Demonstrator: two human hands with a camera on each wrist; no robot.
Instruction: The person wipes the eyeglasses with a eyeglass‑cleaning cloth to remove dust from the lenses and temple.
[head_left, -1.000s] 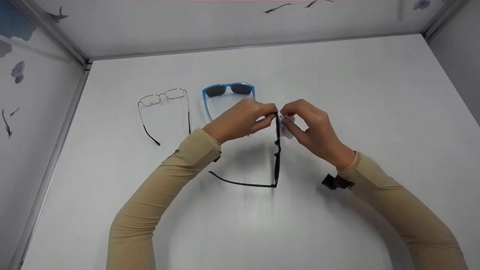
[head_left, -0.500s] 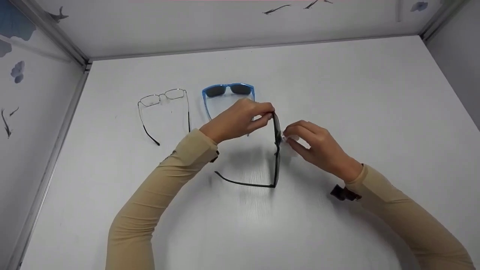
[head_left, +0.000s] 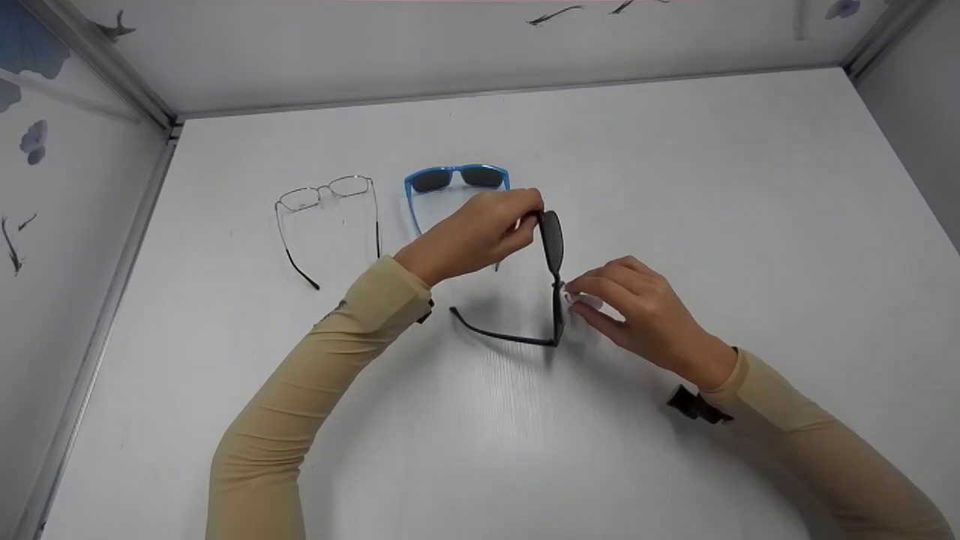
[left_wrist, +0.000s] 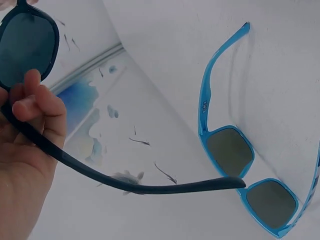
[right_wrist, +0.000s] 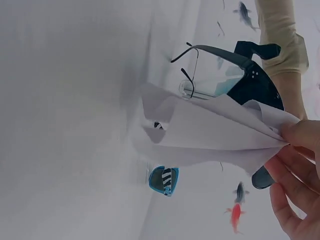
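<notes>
Spectacles (head_left: 350, 186) with thin wire rims lead off, out towards ten o'clock from the black sunglasses (head_left: 553, 249), temples spread on the white tabletop (head_left: 420, 450). Round between ten and eleven, the blue sunglasses (head_left: 481, 177), partly hidden by the left hand (head_left: 480, 229). That hand sits at ten o'clock, thumb and fingers closed firmly on the far end of the black frame, which is held with its front running from twelve to six and its near temple pointing roughly at nine.

And here's the change! The white cloth (right_wrist: 215, 122) has travelled down from the twelve o'clock lens to the six o'clock one, and the frame has turned, baring the upper lens. The wiping, it seems, has passed to the other lens. Towards four o'clock, the right hand (head_left: 645, 311) pinches the cloth, no gap showing between thumb and fingers; how hard it presses, I can't tell.

The count: three pairs of eyewear, one wire, one blue, one black; one cloth; two hands, both occupied.
</notes>
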